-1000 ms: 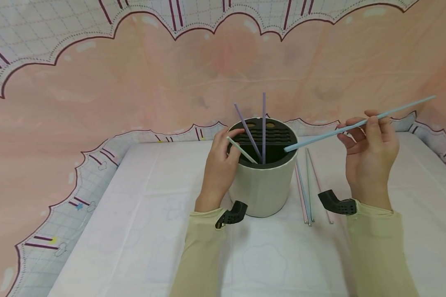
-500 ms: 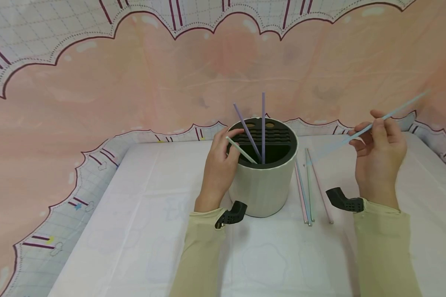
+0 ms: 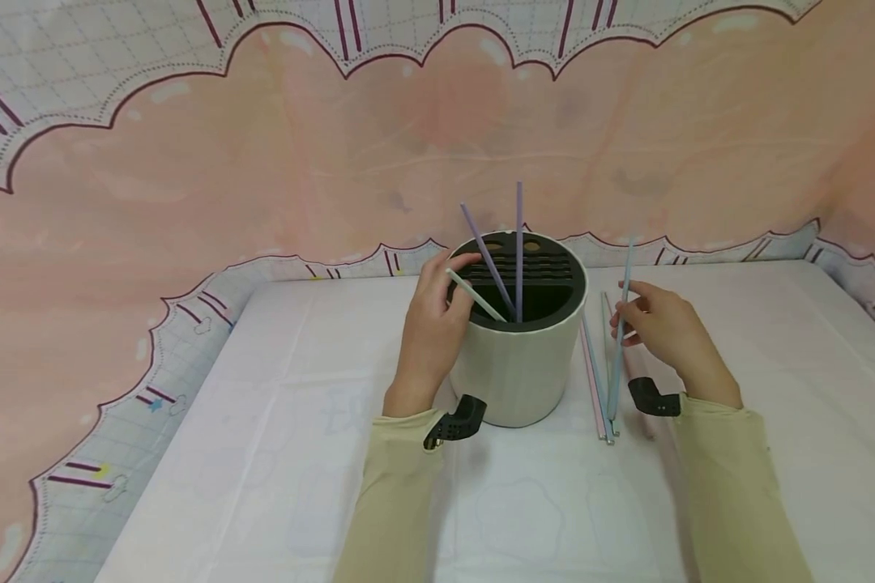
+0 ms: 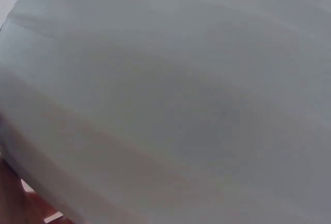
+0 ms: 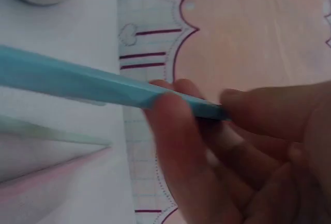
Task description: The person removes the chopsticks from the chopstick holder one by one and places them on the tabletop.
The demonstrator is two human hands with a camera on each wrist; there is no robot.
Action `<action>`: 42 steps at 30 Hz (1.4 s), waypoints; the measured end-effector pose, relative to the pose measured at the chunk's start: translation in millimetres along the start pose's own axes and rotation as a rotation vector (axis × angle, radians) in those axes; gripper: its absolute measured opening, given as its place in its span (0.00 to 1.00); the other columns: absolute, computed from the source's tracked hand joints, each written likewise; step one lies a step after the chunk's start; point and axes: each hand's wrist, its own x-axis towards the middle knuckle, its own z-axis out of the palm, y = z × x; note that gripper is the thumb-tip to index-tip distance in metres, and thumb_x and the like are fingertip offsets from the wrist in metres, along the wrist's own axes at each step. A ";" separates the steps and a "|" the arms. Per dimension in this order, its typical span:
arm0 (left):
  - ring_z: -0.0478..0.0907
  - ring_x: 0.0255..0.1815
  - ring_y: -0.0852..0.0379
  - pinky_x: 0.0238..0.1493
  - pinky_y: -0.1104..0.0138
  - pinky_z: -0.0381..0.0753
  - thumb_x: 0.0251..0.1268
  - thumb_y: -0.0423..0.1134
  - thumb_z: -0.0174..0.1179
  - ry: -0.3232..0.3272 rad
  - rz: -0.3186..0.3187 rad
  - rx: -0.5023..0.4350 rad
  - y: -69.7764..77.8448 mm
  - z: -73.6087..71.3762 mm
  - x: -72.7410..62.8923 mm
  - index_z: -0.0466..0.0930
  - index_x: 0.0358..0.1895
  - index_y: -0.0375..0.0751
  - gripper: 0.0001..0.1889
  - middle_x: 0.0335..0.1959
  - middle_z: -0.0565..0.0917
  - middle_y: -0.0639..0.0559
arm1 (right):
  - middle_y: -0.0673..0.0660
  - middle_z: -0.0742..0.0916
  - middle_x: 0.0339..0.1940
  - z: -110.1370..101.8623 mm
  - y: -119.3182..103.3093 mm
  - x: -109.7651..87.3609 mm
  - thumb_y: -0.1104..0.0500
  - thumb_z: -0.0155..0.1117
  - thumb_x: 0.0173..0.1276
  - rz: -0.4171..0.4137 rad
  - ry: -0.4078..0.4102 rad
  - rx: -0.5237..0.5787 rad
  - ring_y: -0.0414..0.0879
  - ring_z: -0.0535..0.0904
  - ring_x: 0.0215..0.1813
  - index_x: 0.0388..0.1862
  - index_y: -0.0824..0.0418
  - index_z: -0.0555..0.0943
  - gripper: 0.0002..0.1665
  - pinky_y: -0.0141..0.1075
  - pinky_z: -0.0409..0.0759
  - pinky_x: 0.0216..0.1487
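Observation:
A white round holder [image 3: 514,376] with a black slotted top stands upright on the table; its wall [image 4: 170,100] fills the left wrist view. My left hand [image 3: 430,332] grips its left side, fingers over the rim. Two purple sticks [image 3: 519,251] and a pale green stick [image 3: 475,295] lean in the holder's opening, the green one beside my left thumb. To the right, my right hand [image 3: 659,332] pinches a slim light blue stick [image 3: 616,380] near its upper part, fingertips [image 5: 176,115] on it in the right wrist view. The stick stands steeply over the loose sticks.
Several thin sticks [image 3: 592,380] in pink, blue and green lie on the white table cover [image 3: 299,421] just right of the holder. Behind rises a peach backdrop [image 3: 379,154] with a scalloped checked border.
My right hand first drew the blue stick away from the holder to the right, then came back left and lower, turning it from slanted to nearly upright. My left hand stayed on the holder.

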 end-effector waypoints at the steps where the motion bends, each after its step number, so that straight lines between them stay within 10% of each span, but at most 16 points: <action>1: 0.59 0.62 0.63 0.52 0.60 0.65 0.61 0.43 0.40 -0.001 0.002 0.000 0.2 0.4 0.2 0.71 0.56 0.63 0.21 0.64 0.58 0.66 | 0.60 0.83 0.34 0.7 1.8 0.8 0.57 0.45 0.69 0.021 -0.043 -0.016 0.46 0.81 0.30 0.65 0.65 0.59 0.27 0.46 0.76 0.41; 13: 0.59 0.63 0.63 0.53 0.60 0.65 0.61 0.43 0.40 -0.001 -0.001 0.002 2.3 1.1 0.8 0.71 0.56 0.62 0.21 0.64 0.58 0.65 | 0.66 0.74 0.46 10.7 15.8 5.1 0.61 0.56 0.62 0.141 -0.220 -0.114 0.47 0.77 0.32 0.71 0.62 0.40 0.47 0.50 0.68 0.43; 23: 0.58 0.63 0.63 0.53 0.60 0.65 0.61 0.43 0.39 0.002 -0.006 -0.008 0.2 0.7 0.8 0.71 0.56 0.62 0.21 0.64 0.58 0.66 | 0.64 0.74 0.42 17.6 22.3 7.9 0.60 0.59 0.59 0.170 -0.285 -0.171 0.50 0.72 0.37 0.69 0.65 0.50 0.43 0.45 0.67 0.41; 35: 0.58 0.62 0.65 0.53 0.61 0.65 0.61 0.43 0.40 0.006 0.010 -0.003 0.8 0.5 1.7 0.71 0.56 0.63 0.21 0.64 0.59 0.66 | 0.67 0.74 0.47 15.0 22.2 10.6 0.53 0.53 0.64 0.228 -0.292 -0.145 0.48 0.76 0.33 0.68 0.62 0.53 0.37 0.49 0.70 0.41; 42: 0.59 0.62 0.64 0.51 0.60 0.65 0.60 0.42 0.39 0.000 -0.001 -0.008 0.2 0.2 1.9 0.71 0.56 0.63 0.21 0.64 0.58 0.67 | 0.63 0.75 0.49 15.4 8.4 9.4 0.48 0.49 0.66 0.089 -0.150 -0.050 0.50 0.78 0.37 0.67 0.57 0.58 0.33 0.46 0.73 0.41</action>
